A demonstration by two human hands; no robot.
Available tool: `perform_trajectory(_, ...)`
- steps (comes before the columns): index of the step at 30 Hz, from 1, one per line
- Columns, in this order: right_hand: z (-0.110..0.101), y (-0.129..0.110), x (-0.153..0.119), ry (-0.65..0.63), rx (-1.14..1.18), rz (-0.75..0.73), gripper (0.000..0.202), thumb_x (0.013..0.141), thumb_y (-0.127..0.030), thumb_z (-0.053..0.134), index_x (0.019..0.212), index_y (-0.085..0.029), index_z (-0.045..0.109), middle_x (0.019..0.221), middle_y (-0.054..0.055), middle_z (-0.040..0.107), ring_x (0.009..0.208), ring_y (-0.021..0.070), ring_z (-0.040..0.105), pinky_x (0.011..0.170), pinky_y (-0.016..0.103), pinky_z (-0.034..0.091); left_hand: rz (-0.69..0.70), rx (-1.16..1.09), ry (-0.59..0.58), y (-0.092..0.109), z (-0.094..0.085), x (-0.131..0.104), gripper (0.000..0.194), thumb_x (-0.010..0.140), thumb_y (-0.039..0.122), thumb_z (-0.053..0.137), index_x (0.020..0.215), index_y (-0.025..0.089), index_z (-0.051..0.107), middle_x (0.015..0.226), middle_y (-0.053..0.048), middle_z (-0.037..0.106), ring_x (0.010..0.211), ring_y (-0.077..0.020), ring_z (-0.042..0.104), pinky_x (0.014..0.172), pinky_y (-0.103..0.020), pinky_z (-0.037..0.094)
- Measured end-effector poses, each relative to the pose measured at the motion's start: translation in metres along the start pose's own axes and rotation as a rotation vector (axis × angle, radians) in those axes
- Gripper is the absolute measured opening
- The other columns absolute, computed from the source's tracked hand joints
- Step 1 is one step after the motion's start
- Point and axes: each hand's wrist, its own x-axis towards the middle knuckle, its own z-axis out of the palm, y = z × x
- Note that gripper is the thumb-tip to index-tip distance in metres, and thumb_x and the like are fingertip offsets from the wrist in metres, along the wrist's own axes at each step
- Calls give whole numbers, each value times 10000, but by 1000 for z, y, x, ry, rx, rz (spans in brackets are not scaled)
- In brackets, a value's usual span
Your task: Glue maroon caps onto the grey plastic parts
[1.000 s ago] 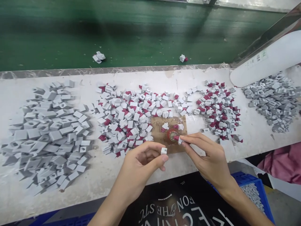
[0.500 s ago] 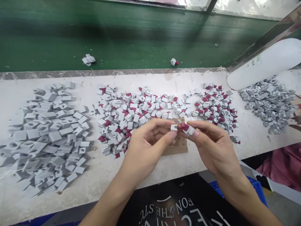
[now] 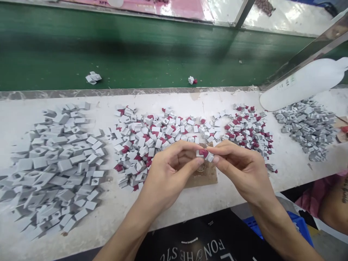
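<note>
A small white block [image 3: 199,153] is pinched between the thumb and the forefinger of the left hand [image 3: 170,170]. Just at its right side, a small two-coloured piece [image 3: 207,154] is held by the fingertips of the right hand [image 3: 244,168]. Its dark red part meets the block, and its white end points slightly downward to the right. How deep they join, I cannot tell.

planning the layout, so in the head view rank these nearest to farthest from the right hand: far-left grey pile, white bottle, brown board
From the right hand:
1. Brown board, slightly to its left
2. White bottle, right and farther back
3. Far-left grey pile, beyond the left hand
</note>
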Motion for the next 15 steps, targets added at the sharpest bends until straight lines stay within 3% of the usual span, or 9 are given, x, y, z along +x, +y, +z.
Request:
perform_trajectory(4, -4, -4, 40, -141, -32, 28, 126, 1042, -329, 907, 1145, -352, 976, 1017, 37, 893, 897, 213, 844, 755, 346, 713, 78, 94, 26, 13, -13, 16, 69, 1039, 218, 846, 1096, 253, 862, 921, -7, 878, 833, -174, 849, 743, -250, 712)
perform_trajectory(7, 0, -3, 107, -167, -260, 17, 195, 1042, -339, 851, 1188, -267, 957, 1110, 87, 911, 940, 260, 862, 846, 427, 729, 167, 247, 114, 27, -31, 45, 131, 1002, 183, 846, 1122, 234, 847, 1002, -36, 876, 900, -195, 835, 798, -295, 711)
perform_trajectory(8, 4, -2, 134, -91, -387, -7, 245, 1054, -282, 778, 1230, -235, 942, 1119, 101, 908, 898, 262, 851, 847, 445, 722, 202, 304, 168, 30, -38, 60, 161, 989, 163, 837, 1136, 230, 845, 1040, -47, 873, 917, -200, 823, 814, -308, 704)
perform_trajectory(10, 17, 4, 190, 67, -706, -111, 395, 1039, -142, 652, 1348, -192, 894, 1368, 141, 866, 1008, 270, 837, 991, 475, 700, 232, 441, 286, 34, -53, 96, 200, 978, 128, 808, 1148, 229, 838, 1099, -62, 864, 959, -211, 803, 869, -335, 686)
perform_trajectory(12, 33, 12, 239, 67, -777, -130, 480, 978, -96, 700, 1426, -170, 857, 1540, 170, 795, 1222, 319, 810, 1177, 519, 630, 193, 615, 379, 35, -65, 137, 196, 984, 107, 784, 1133, 228, 822, 1115, -69, 853, 1028, -228, 791, 968, -366, 662)
perform_trajectory(15, 53, 17, 278, 44, -799, -98, 388, 869, -67, 768, 1228, -145, 896, 1412, 196, 834, 1322, 383, 781, 1247, 548, 585, 103, 729, 430, 33, -75, 192, 175, 994, 71, 754, 1121, 182, 801, 1059, -104, 837, 1017, -262, 776, 1014, -436, 641)
